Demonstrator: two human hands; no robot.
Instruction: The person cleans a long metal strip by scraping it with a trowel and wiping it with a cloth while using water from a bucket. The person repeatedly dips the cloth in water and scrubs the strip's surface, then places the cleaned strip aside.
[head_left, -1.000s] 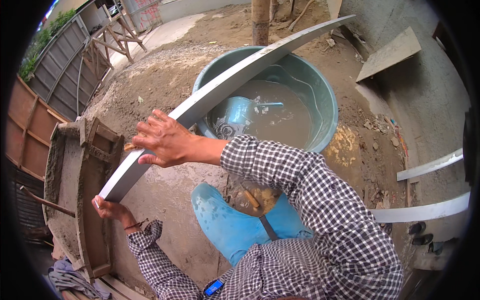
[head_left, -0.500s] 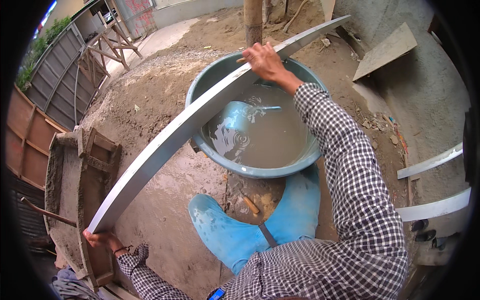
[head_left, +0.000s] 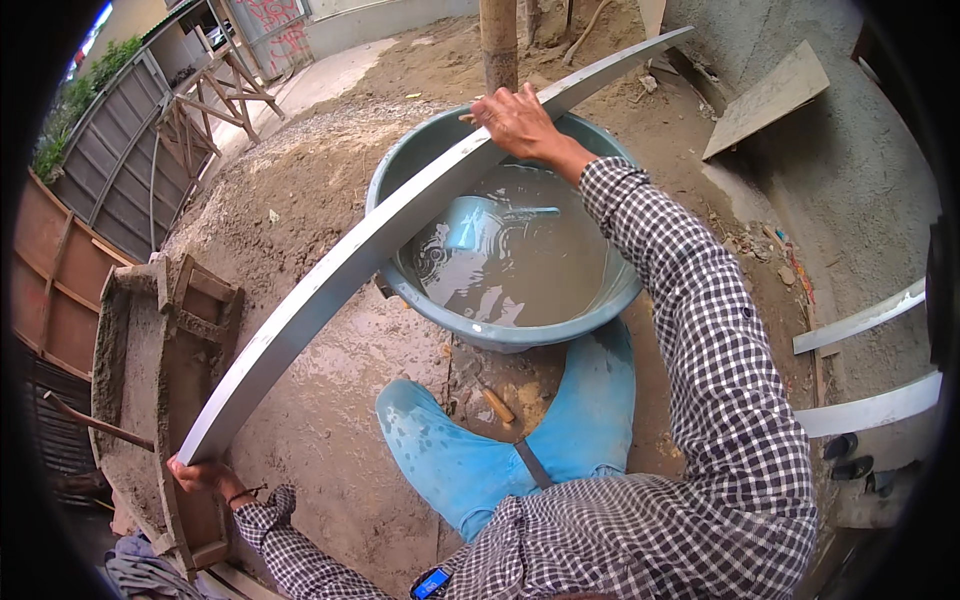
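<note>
A long silver metal straightedge (head_left: 330, 262) lies slantwise across the mouth of a large grey-blue tub (head_left: 500, 335). At its near left end, my left hand (head_left: 200, 476) is closed around the bar. My right hand (head_left: 515, 122) is closed over the bar above the tub's far side; a small tan bit shows at its fingertips, too little to name. Murky, rippling water (head_left: 540, 265) stands in the tub, and a light blue dipper (head_left: 470, 222) floats in it. Between my knees and the tub, a trowel with a wooden handle (head_left: 497, 405) rests on the wet ground.
On the left stands a mortar-crusted wooden trough (head_left: 135, 400) with a stick (head_left: 98, 422) jutting from it. A wooden post (head_left: 499, 45) rises behind the tub. To the right are a board (head_left: 770, 100), two pale metal bars (head_left: 868, 408) and a rough wall (head_left: 890, 190).
My right hand has shifted slightly left along the straightedge. The bar's far end sits a little further left, and the ripples in the tub have changed. My left hand keeps its grip.
</note>
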